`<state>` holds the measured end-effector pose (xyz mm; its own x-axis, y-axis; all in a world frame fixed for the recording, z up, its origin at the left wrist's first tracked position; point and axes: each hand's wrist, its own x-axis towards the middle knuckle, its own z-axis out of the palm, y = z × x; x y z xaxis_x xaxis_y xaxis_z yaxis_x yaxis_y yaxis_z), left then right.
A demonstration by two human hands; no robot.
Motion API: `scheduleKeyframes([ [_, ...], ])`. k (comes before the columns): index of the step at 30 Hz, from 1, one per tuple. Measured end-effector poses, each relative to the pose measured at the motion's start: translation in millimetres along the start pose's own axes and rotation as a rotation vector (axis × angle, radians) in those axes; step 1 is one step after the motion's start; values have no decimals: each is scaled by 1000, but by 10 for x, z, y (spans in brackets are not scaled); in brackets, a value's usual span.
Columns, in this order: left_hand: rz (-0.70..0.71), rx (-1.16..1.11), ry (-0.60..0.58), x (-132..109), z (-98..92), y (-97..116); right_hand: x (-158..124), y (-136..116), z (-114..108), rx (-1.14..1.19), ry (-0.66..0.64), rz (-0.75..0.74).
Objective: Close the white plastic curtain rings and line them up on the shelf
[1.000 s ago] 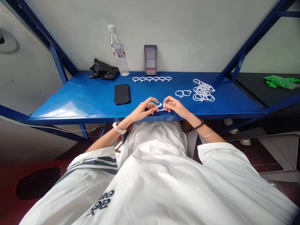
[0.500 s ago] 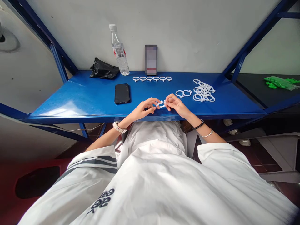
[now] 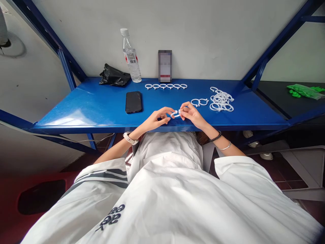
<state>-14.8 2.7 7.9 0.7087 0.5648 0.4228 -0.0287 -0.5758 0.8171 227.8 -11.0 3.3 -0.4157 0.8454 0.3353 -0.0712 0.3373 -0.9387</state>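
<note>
Over the front edge of the blue desk, an opened white plastic curtain ring (image 3: pixel 175 115) is between my two hands. My right hand (image 3: pixel 191 113) pinches its right end between thumb and fingertips. My left hand (image 3: pixel 159 118) is curled loosely at the ring's left side, fingertips on it and thumb a little apart. Just right of my right hand lie two more curtain rings (image 3: pixel 199 102), touching each other. Farther right is a tangled pile of curtain rings (image 3: pixel 220 99). At the back, several closed curtain rings (image 3: pixel 166 86) stand in a neat row.
A black phone (image 3: pixel 133 102) lies left of my hands on the blue desk (image 3: pixel 101 108). Behind it are a crumpled black bag (image 3: pixel 114 75) and a water bottle (image 3: pixel 132 64). A dark box-like object (image 3: pixel 165 66), blurred out, leans on the wall. Green packaged items (image 3: pixel 304 91) lie far right.
My left thumb has drawn slightly away from the ring. My right hand keeps its pinch. The whole view has shifted a little; the other things stay put.
</note>
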Motion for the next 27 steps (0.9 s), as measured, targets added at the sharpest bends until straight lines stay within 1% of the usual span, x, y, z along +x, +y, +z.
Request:
scheduleKeyframes([
  [10,-12,41,-7,2,-3,22,5,28,5,-74,16,-12],
  [21,-89,-42,-1,-12,-8,20,-8,46,-16,-103,9,11],
  [27,-114,-61,6,-14,-11,31,-5,44,-16,-70,9,13],
])
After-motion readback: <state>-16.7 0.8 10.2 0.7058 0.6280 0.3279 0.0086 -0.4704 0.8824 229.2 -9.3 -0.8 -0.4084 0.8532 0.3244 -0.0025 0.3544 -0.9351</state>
